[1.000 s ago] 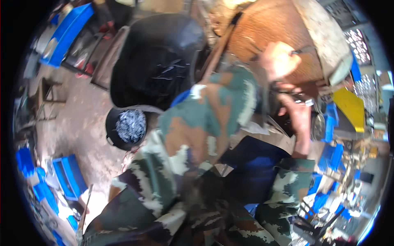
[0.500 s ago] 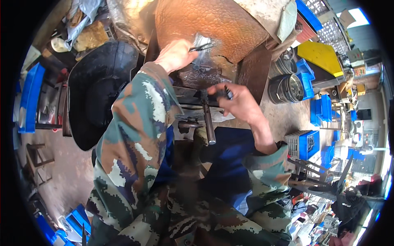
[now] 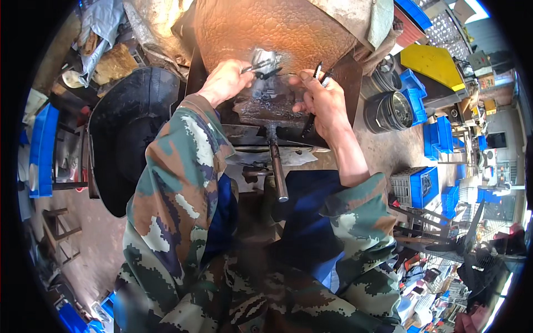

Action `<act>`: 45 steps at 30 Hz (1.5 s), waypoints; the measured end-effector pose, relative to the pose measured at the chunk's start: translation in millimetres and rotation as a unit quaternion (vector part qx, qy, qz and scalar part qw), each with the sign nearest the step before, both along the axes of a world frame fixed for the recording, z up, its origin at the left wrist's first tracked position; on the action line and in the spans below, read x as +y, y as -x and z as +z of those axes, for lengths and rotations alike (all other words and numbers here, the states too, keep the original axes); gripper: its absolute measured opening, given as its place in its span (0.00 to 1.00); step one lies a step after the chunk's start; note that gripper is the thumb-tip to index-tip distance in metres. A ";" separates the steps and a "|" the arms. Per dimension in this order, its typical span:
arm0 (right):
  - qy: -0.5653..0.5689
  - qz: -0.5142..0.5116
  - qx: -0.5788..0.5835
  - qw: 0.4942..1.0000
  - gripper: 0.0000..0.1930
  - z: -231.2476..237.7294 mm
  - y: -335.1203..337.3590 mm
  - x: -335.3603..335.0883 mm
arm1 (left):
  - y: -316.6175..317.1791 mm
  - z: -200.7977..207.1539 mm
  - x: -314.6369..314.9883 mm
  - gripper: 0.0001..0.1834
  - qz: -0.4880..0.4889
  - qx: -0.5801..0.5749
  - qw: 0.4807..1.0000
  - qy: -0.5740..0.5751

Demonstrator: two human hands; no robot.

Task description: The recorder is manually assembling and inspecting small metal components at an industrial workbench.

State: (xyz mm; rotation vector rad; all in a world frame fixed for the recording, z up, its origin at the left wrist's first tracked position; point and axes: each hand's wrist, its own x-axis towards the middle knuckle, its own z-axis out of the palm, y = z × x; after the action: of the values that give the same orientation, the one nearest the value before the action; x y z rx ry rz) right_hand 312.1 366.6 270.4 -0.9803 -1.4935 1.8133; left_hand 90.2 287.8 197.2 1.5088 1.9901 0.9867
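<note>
My left hand [image 3: 225,80] is closed at the far side of the bench. A slim dark metal piece [image 3: 256,66] sticks out to the right from its fingers; its exact kind cannot be made out. To the right, my right hand [image 3: 327,105] is closed round a narrow black tool [image 3: 308,125] with two pale-marked upper ends, its middle hidden by the fingers. Both hands are over a dark, wet-looking work surface [image 3: 261,111]. Nearer to me, a round metal bar [image 3: 278,169] juts out from below the bench edge, touched by neither hand.
Behind the hands rises a brown, bumpy-textured sheet [image 3: 266,33]. A large black tub [image 3: 133,139] stands at the left. On the right are a dark bucket [image 3: 388,112], blue bins [image 3: 438,137] and a grey-and-blue crate [image 3: 413,187]. A wooden stool [image 3: 60,236] is at the left.
My right hand has moved up and away from the metal bar, and the black tool in it now points upward. My left hand has shifted slightly left and nearer.
</note>
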 end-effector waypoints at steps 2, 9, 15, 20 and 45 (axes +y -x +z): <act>0.004 0.003 0.020 1.000 0.10 -0.5 5.5 -1.2 | -6.6 14.8 -1.4 0.11 -0.009 -0.125 0.990 -0.060; 0.014 0.028 0.099 0.995 0.07 8.0 8.0 -12.6 | -50.4 65.8 -13.6 0.13 -0.057 -0.343 0.936 -0.046; -0.059 -0.008 0.092 0.994 0.07 3.8 10.8 -13.8 | -55.1 68.6 -14.3 0.14 -0.033 -0.353 0.934 -0.050; -0.055 -0.022 0.069 0.996 0.08 5.7 4.2 -10.8 | -23.7 41.7 -7.2 0.16 -0.019 -0.294 0.955 -0.005; 0.159 0.147 0.300 0.929 0.15 8.8 -14.8 -9.7 | 5.1 -2.9 -7.8 0.11 0.016 -0.161 0.983 0.089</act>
State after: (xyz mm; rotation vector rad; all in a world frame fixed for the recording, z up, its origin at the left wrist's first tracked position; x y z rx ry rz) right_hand 326.9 357.0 279.2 -0.2736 -1.0149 2.3443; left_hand 85.1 280.0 194.3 1.1457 1.8211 0.9664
